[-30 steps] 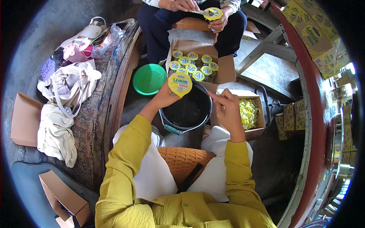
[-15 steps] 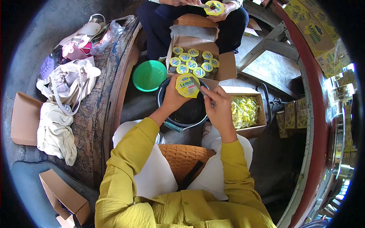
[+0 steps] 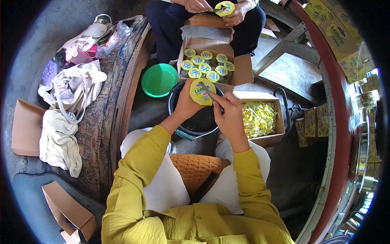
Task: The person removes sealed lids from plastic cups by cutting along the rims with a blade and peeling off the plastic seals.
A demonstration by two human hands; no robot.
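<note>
My left hand (image 3: 187,103) is closed around a sealed drink cup (image 3: 200,94), its yellow lid printed "Lemon" turned up towards me. In my right hand (image 3: 228,112) is a knife (image 3: 206,90), whose blade lies against the lid. Below both hands stands a dark bucket (image 3: 174,97) with a teal handle grip. Just beyond it, an open cardboard box (image 3: 242,70) contains several cups with the same yellow lids (image 3: 198,60). The cup's sides are mostly hidden by my left fingers.
Opposite me, another person's hands (image 3: 235,14) hold a similar cup and a blade. A green basin (image 3: 156,81) sits left of the bucket. To the right is a carton (image 3: 266,141) of yellow wrappers or sachets (image 3: 258,118). A wooden bench (image 3: 97,134) with bags runs along the left.
The knife blade has shifted leftward across the lid, and my right hand has moved slightly left with it. Across from me, the other person's cup has tilted and moved slightly left.
</note>
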